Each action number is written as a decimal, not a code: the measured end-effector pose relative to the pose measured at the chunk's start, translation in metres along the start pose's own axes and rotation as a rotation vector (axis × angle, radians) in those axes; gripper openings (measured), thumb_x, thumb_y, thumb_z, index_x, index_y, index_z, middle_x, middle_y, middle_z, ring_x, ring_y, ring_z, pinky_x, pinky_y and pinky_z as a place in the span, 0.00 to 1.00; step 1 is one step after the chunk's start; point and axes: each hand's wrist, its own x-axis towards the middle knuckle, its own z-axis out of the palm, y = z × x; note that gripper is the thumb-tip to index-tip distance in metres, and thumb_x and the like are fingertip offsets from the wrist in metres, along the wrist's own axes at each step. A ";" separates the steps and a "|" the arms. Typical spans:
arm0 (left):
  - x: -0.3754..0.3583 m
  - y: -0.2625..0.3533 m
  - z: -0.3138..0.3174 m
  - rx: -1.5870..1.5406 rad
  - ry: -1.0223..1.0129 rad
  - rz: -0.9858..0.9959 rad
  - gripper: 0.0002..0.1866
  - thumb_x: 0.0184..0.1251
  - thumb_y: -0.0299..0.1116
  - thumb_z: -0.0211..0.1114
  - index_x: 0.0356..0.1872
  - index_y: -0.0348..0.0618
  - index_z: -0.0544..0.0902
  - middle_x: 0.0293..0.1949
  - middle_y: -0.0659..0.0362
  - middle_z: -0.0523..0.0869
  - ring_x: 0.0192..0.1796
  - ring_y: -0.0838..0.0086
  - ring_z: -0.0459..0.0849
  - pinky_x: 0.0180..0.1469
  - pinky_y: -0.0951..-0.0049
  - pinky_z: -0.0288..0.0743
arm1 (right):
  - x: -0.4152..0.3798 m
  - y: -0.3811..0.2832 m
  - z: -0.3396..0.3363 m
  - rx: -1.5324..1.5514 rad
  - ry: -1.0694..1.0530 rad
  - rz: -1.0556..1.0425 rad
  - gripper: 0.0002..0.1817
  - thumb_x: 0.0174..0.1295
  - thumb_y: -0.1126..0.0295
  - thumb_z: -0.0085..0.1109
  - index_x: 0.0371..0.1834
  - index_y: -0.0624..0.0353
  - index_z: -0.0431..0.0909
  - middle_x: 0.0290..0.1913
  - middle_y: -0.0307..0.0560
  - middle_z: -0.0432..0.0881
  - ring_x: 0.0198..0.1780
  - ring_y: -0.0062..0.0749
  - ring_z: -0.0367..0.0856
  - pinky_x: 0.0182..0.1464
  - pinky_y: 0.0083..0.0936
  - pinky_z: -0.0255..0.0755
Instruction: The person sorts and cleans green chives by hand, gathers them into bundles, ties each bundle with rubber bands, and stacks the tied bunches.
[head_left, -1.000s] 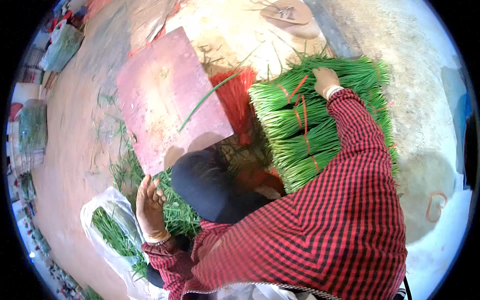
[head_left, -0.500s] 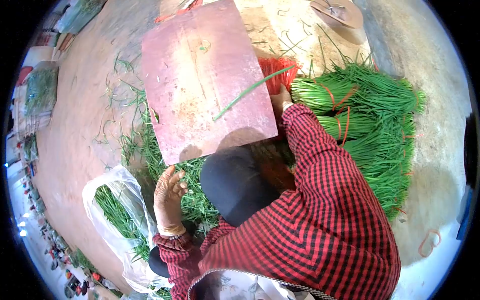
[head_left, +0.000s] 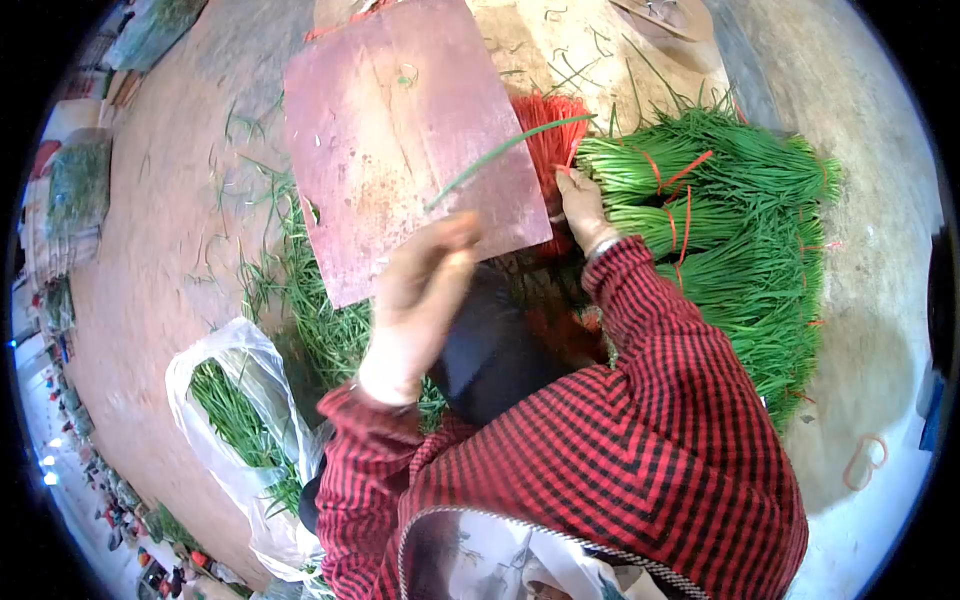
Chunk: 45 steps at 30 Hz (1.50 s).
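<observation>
While your right hand [head_left: 585, 208] reaches in beside the board, the red strips [head_left: 553, 125] lie fanned out between the pink board [head_left: 400, 130] and the tied green bundles [head_left: 745, 240]. Its grip is narrow, thumb and fingertips closed on the near part of the strips. A single green stalk [head_left: 500, 152] lies slantwise on your board, its upper end reaching over the strips. Your left hand [head_left: 420, 305] is raised at the board's near edge, above your dark-covered knee [head_left: 485, 350]; it is blurred, so you cannot tell how wide its grip is or whether it holds anything.

To the right, the bundles lie side by side, bound with red bands. Loose greens [head_left: 325, 335] are strewn on the floor [head_left: 150, 270] along the board's left side, and nearer you on that side an open plastic bag [head_left: 182, 385] holds more greens. Beyond the bundles, toward the top, part of a sandal [head_left: 680, 18] shows.
</observation>
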 end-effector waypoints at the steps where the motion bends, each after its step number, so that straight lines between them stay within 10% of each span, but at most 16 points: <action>1: 0.008 -0.005 0.009 0.256 -0.103 0.203 0.16 0.70 0.29 0.58 0.56 0.40 0.79 0.52 0.55 0.84 0.53 0.66 0.82 0.59 0.67 0.73 | -0.022 -0.022 -0.005 0.170 -0.169 0.160 0.16 0.72 0.62 0.50 0.48 0.64 0.80 0.34 0.47 0.84 0.25 0.31 0.82 0.31 0.28 0.77; 6: 0.045 -0.015 0.076 0.991 -0.360 0.782 0.17 0.57 0.34 0.62 0.49 0.42 0.82 0.53 0.53 0.83 0.65 0.58 0.74 0.67 0.58 0.66 | -0.073 -0.024 -0.062 -1.126 -0.489 -1.170 0.13 0.68 0.64 0.54 0.44 0.63 0.81 0.32 0.52 0.85 0.32 0.35 0.84 0.36 0.30 0.78; 9: 0.050 -0.049 0.089 1.326 -0.364 0.728 0.18 0.60 0.38 0.60 0.50 0.43 0.82 0.54 0.53 0.82 0.68 0.61 0.71 0.68 0.60 0.65 | -0.099 -0.043 -0.075 -0.192 -0.631 -0.083 0.13 0.64 0.65 0.58 0.44 0.63 0.81 0.39 0.55 0.85 0.42 0.44 0.85 0.44 0.33 0.76; 11: 0.052 -0.050 0.089 1.336 -0.299 0.842 0.17 0.61 0.40 0.59 0.46 0.43 0.84 0.47 0.54 0.86 0.61 0.61 0.79 0.65 0.60 0.68 | -0.109 -0.089 -0.078 -0.472 -0.713 -0.290 0.14 0.63 0.65 0.60 0.47 0.61 0.81 0.41 0.56 0.85 0.43 0.51 0.84 0.47 0.35 0.75; 14: 0.053 -0.041 0.087 1.422 -0.591 0.375 0.14 0.64 0.44 0.58 0.33 0.48 0.86 0.27 0.56 0.88 0.35 0.56 0.88 0.50 0.55 0.76 | -0.104 -0.104 -0.076 -0.525 -0.643 -0.433 0.11 0.64 0.70 0.57 0.48 0.57 0.82 0.38 0.55 0.85 0.41 0.46 0.85 0.44 0.31 0.76; 21: 0.047 -0.020 0.074 1.123 -0.523 0.074 0.21 0.69 0.53 0.53 0.36 0.47 0.85 0.32 0.48 0.87 0.40 0.52 0.86 0.45 0.53 0.77 | -0.099 -0.109 -0.069 -0.417 -0.613 -0.519 0.11 0.66 0.72 0.53 0.48 0.55 0.82 0.35 0.47 0.86 0.38 0.36 0.85 0.42 0.27 0.76; 30: 0.045 -0.019 0.068 0.862 -0.412 0.071 0.15 0.71 0.45 0.53 0.42 0.52 0.86 0.34 0.50 0.87 0.42 0.53 0.86 0.48 0.55 0.77 | -0.064 -0.074 -0.051 -0.852 -0.389 -0.439 0.16 0.62 0.61 0.58 0.44 0.63 0.79 0.44 0.60 0.81 0.46 0.54 0.80 0.49 0.38 0.73; 34: 0.036 -0.007 0.059 0.318 -0.215 0.154 0.13 0.72 0.41 0.57 0.39 0.44 0.85 0.25 0.53 0.85 0.28 0.64 0.85 0.36 0.64 0.78 | -0.019 0.041 -0.033 0.205 -0.588 0.155 0.18 0.67 0.65 0.52 0.57 0.61 0.74 0.54 0.44 0.80 0.55 0.34 0.76 0.58 0.28 0.69; 37: 0.031 -0.006 0.037 -0.039 0.065 0.078 0.12 0.70 0.38 0.60 0.35 0.41 0.85 0.22 0.60 0.82 0.27 0.72 0.81 0.33 0.67 0.75 | -0.011 0.085 -0.029 -0.056 -0.788 0.192 0.30 0.62 0.78 0.53 0.70 0.60 0.61 0.66 0.44 0.71 0.66 0.33 0.67 0.67 0.27 0.62; 39: 0.032 -0.020 0.005 0.402 0.374 0.209 0.13 0.66 0.42 0.61 0.33 0.43 0.85 0.24 0.54 0.85 0.32 0.58 0.85 0.40 0.59 0.77 | -0.001 0.131 -0.055 0.069 -0.842 0.404 0.42 0.54 0.88 0.57 0.75 0.59 0.56 0.71 0.45 0.66 0.71 0.38 0.62 0.72 0.32 0.57; 45: 0.016 -0.070 -0.078 0.707 0.320 -0.107 0.23 0.60 0.52 0.63 0.49 0.46 0.82 0.44 0.46 0.85 0.47 0.49 0.83 0.51 0.54 0.75 | -0.028 0.075 -0.074 -1.062 -0.906 -0.024 0.22 0.63 0.68 0.56 0.60 0.64 0.73 0.54 0.55 0.80 0.56 0.45 0.77 0.58 0.34 0.69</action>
